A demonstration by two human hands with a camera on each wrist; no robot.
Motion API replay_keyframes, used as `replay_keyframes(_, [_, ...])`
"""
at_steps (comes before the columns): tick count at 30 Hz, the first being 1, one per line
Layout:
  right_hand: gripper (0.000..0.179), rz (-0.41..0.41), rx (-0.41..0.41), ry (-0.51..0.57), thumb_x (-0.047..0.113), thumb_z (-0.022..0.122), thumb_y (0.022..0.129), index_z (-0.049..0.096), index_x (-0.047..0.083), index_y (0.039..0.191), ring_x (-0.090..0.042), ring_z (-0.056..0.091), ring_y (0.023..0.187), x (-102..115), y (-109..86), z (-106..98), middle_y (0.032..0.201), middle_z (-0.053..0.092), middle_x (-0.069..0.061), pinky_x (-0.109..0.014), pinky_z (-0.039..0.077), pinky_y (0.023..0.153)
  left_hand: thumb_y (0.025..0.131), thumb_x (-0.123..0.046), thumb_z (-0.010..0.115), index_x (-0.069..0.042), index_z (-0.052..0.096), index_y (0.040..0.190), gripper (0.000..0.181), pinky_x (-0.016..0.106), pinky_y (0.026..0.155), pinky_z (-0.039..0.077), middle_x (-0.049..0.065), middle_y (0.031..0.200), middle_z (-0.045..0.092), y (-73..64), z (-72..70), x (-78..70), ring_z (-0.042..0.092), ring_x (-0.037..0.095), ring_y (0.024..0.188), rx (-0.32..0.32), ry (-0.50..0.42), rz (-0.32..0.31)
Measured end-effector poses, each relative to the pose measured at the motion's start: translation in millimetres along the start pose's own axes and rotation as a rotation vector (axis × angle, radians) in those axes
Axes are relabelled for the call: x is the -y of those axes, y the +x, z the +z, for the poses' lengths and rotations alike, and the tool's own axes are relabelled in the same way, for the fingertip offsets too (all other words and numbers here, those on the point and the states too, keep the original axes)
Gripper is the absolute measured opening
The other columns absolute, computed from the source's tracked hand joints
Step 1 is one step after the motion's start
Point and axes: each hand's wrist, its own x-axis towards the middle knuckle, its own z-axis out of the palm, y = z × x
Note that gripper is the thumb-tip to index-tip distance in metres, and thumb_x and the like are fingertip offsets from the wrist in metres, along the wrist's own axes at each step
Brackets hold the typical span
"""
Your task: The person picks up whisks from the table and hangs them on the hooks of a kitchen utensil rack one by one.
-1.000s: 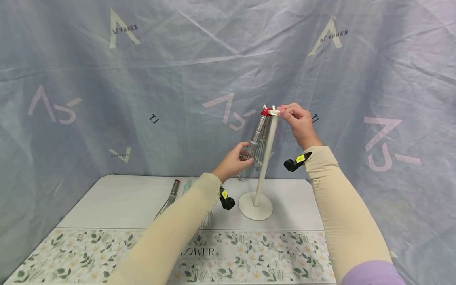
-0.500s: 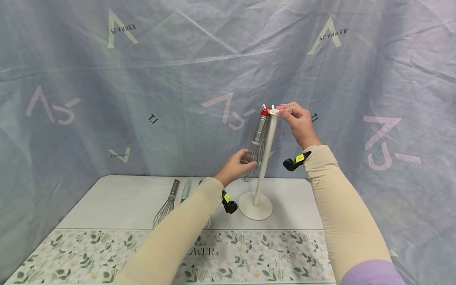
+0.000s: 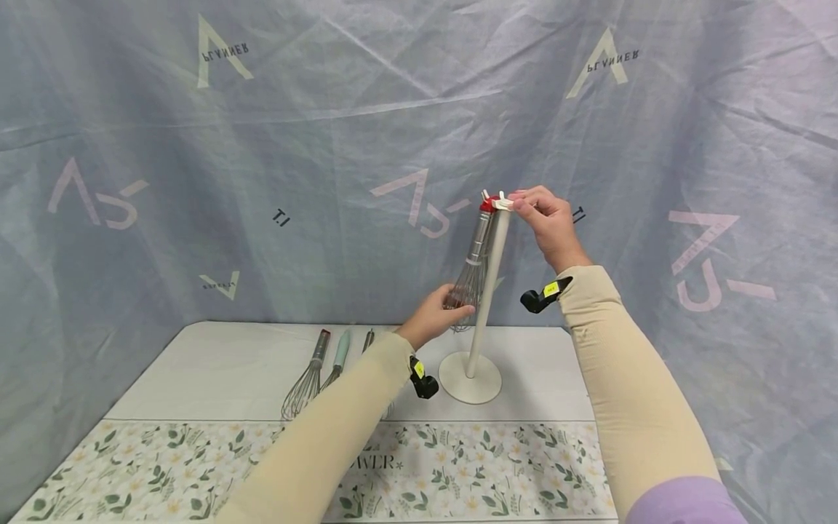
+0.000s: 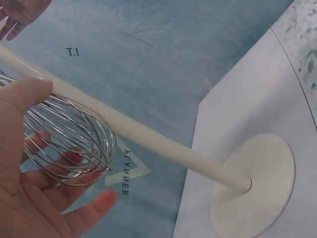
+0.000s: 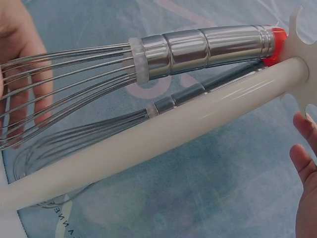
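Note:
Two steel whisks with red end caps hang from the hooked top of a white utensil stand. My left hand is around the wire loops of the nearer whisk, thumb on one side and loosely spread fingers on the other. The other hanging whisk is behind it, partly covered by the pole in the right wrist view. My right hand pinches a prong of the stand's hooked top between thumb and fingers.
On the white table left of the stand lie a steel whisk, a whisk with a pale green handle and another utensil, partly hidden by my left sleeve. A floral strip runs along the front; a grey curtain hangs behind.
My left hand has moved slightly down and right, and the nearer whisk has swung in closer to the pole. My right hand stays at the stand's top.

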Motion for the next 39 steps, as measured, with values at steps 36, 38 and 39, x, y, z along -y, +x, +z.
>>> replay_keyframes(36, [0.023, -0.009, -0.107, -0.169, 0.006, 0.073, 0.093, 0.068, 0.000, 0.071, -0.008, 0.047, 0.073, 41.5, -12.8, 19.0, 0.094, 0.063, 0.011, -0.023, 0.032, 0.062, 0.102, -0.028, 0.064, -0.015, 0.052, 0.144, 0.046, 0.050, 0.094, 0.053, 0.009, 0.121, 0.065, -68.6, -96.1, 75.4, 0.066, 0.020, 0.102, 0.043, 0.021, -0.088])
replay_keyframes(38, [0.024, -0.013, -0.116, -0.171, 0.006, 0.074, 0.092, 0.066, -0.005, 0.072, -0.008, 0.050, 0.078, 42.9, -13.0, 21.7, 0.092, 0.062, 0.011, -0.023, 0.034, 0.064, 0.102, -0.027, 0.063, -0.013, 0.052, 0.144, 0.046, 0.050, 0.093, 0.053, 0.011, 0.121, 0.064, -72.0, -101.1, 77.8, 0.065, 0.021, 0.101, 0.032, 0.015, -0.091])
replay_keyframes(39, [0.024, -0.015, -0.121, -0.166, 0.005, 0.074, 0.091, 0.066, -0.008, 0.073, -0.008, 0.052, 0.083, 43.0, -12.9, 23.1, 0.091, 0.061, 0.010, -0.023, 0.036, 0.068, 0.102, -0.026, 0.063, -0.012, 0.051, 0.144, 0.046, 0.049, 0.092, 0.053, 0.013, 0.122, 0.064, -73.5, -103.3, 79.6, 0.065, 0.022, 0.101, 0.028, 0.013, -0.091])
